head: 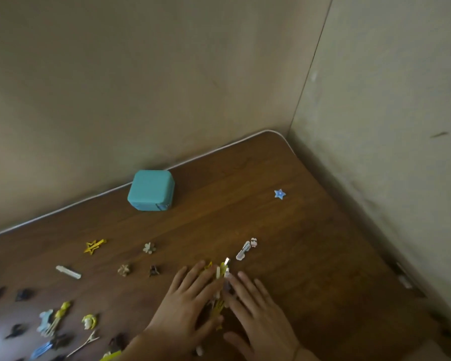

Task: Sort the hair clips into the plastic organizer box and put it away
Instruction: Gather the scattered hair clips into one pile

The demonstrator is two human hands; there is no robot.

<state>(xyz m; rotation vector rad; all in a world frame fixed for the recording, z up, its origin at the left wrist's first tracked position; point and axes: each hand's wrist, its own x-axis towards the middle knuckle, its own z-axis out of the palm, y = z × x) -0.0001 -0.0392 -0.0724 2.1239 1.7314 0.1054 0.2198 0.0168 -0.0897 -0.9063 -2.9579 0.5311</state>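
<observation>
Hair clips (220, 276): small, light, stiff plastic and metal, likely slippery; scattered on desk (297, 230), a cluster between both hands. Left hand (190, 303) and right hand (255, 308) flat, fingers straight, corralling. Best pinched by edges. Teal box (151, 190) closed, well apart.

Wooden table (284, 256) set in a wall corner; walls close off its far and right edges. Open surface runs along the right edge and toward the far corner, broken only by a blue star clip (280, 194). A teal box (151, 190) stands at the far edge. Scattered hair clips (52, 319) crowd the near left; both hands (185, 306) cover a clip pile (220, 290) at near centre.
</observation>
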